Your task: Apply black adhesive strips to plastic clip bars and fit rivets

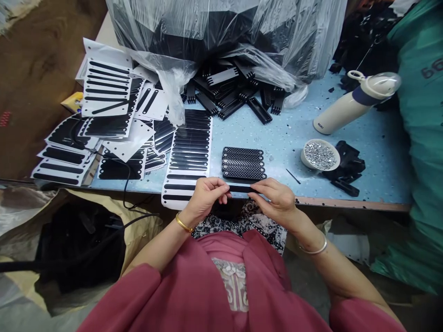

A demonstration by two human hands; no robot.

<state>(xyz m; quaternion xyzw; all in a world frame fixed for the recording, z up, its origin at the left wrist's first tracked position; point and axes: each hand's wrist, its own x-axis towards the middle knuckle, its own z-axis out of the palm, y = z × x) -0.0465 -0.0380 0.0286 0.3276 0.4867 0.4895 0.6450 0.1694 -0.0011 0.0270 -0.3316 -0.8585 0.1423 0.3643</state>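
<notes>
Between my two hands a flat black strip (240,189) is stretched level at the table's front edge. My left hand (212,191) pinches its left end and my right hand (273,196) pinches the right end. Just beyond the strip lies a row of black textured bars (243,163) with small round metal spots at their ends. To the left of them is a white backing sheet (187,159) of black strips, its lowest strips spaced apart. The underside of the held strip is hidden.
Stacked strip sheets (107,101) cover the left side. Black slotted plastic parts (231,92) spill from a clear plastic bag (228,32) at the back. On the right are a bowl of small metal pieces (320,155), a bottle (356,103) and black parts (346,168). An open sack (138,226) stands lower left.
</notes>
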